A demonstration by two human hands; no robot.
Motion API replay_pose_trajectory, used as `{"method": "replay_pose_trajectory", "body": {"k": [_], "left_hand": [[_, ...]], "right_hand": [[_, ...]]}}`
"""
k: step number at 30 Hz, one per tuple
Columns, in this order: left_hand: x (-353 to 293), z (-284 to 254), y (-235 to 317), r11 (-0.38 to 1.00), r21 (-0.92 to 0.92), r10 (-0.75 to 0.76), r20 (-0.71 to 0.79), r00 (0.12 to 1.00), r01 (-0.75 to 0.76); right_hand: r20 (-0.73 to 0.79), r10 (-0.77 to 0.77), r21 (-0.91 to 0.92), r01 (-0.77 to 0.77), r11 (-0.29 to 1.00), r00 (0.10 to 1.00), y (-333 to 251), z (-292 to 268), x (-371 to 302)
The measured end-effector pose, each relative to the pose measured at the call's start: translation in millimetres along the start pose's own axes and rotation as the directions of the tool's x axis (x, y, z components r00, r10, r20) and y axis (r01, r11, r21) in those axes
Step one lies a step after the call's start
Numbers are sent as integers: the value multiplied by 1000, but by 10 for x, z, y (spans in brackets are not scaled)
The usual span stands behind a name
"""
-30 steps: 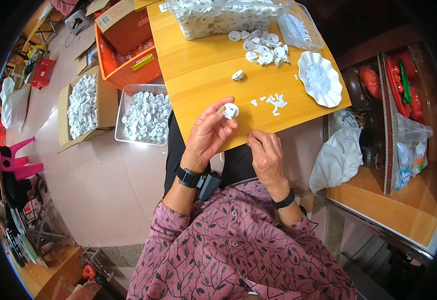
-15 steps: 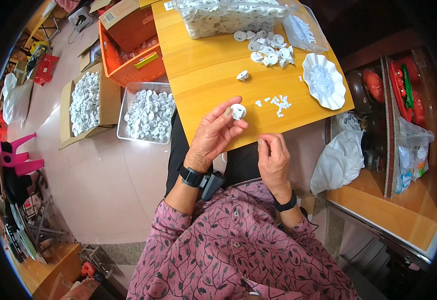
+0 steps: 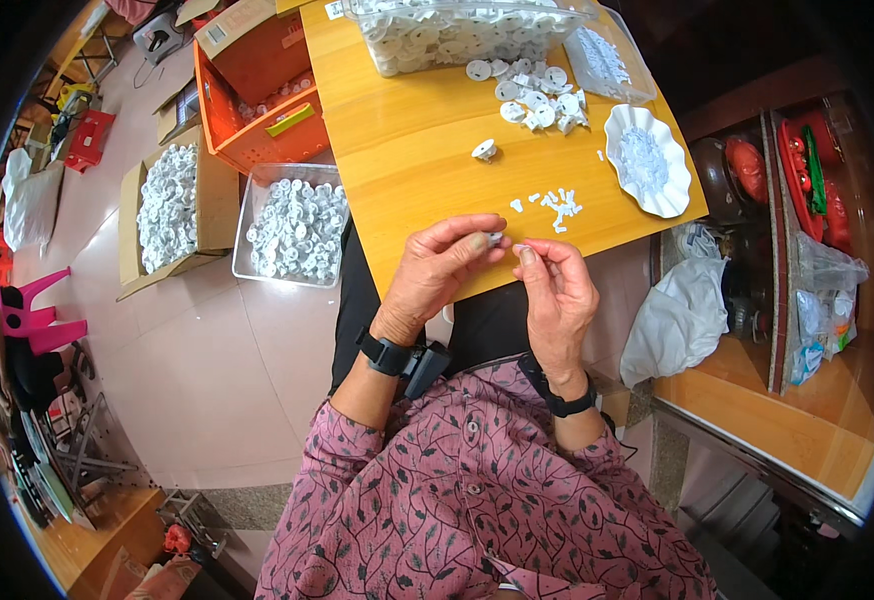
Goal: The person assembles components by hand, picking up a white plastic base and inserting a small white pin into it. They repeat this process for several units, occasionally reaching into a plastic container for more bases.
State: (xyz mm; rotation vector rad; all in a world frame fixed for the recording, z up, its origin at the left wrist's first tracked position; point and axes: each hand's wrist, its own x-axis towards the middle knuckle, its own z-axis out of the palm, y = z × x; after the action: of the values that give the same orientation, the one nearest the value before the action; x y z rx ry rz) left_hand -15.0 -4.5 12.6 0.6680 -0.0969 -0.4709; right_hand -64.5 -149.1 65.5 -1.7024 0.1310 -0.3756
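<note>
Over the table's near edge, my left hand [image 3: 439, 268] is closed around a round white plastic part [image 3: 495, 240], mostly covered by the fingers. My right hand [image 3: 560, 290] pinches a small white piece [image 3: 520, 248] between thumb and forefinger, its tip close beside the left fingertips. Just beyond lie several small white plastic pegs [image 3: 562, 205] in a loose cluster. A single round white part [image 3: 485, 150] stands by itself farther up the table. Behind it is a pile of similar round parts [image 3: 537, 95].
On the yellow wooden table [image 3: 387, 130] stand a clear bin [image 3: 467, 40] of round parts, a clear tray [image 3: 607, 65] and a wavy white dish [image 3: 647, 160] of small translucent pieces. To the left are an orange crate [image 3: 267, 130], a cardboard box [image 3: 132, 235] and another clear bin [image 3: 292, 225].
My left hand has turned, so the round part's face is now mostly hidden. My right hand has come up, and the two hands' fingertips are nearly touching.
</note>
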Motion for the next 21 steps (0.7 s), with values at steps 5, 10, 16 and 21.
{"method": "replay_pose_trajectory", "body": {"k": [5,10,16,21], "left_hand": [[2,100,3,986,159,47,-32,998,-42],[15,62,-52,971,224,93,-17,995,-87],[10,85,-67,985,146,100,-41,994,-93],[-16,61,-32,956,292,48,-55,997,-30]], "right_hand": [[-7,9,65,-9,998,1000,10,28,-9],[8,37,62,-38,997,999,28,22,-25],[20,51,88,-52,995,999,-7,10,-24],[45,57,86,-61,994,997,12,30,-33]]}}
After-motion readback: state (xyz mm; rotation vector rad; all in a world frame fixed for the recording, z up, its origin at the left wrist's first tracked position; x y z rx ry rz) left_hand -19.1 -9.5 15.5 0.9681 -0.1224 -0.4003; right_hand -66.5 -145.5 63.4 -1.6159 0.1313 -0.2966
